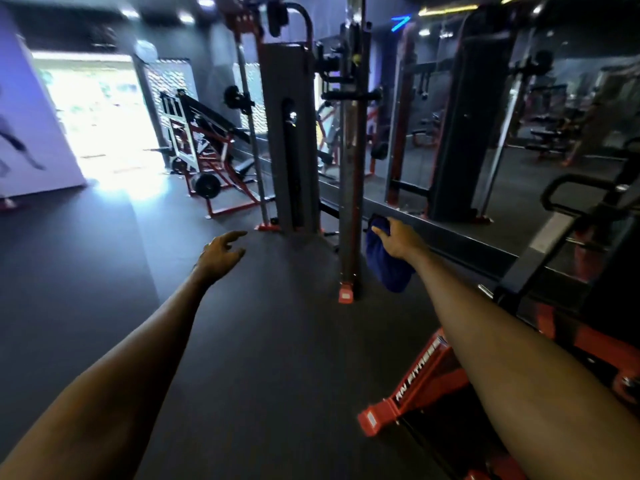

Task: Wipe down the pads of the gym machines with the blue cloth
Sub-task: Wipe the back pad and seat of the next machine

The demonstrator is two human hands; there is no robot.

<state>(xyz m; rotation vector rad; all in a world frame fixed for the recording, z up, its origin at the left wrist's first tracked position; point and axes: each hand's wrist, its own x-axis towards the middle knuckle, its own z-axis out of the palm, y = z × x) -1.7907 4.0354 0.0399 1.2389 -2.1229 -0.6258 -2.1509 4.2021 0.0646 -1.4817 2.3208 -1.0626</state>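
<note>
Both my arms reach forward over a dark gym floor. My right hand (398, 239) grips the blue cloth (388, 268), which hangs in a bunch below my fingers, just right of a grey upright post (349, 188). My left hand (221, 252) hovers above the floor with relaxed, spread fingers and holds nothing. A grey weight-stack tower (289, 140) of a cable machine stands ahead between my hands. No pad lies under either hand.
A red machine frame (415, 389) with white lettering sits low at the right under my right forearm. A red and black leg-press machine (204, 147) stands at the back left. A wall mirror (485, 126) runs along the right. A bright doorway (100, 109) glows at the left.
</note>
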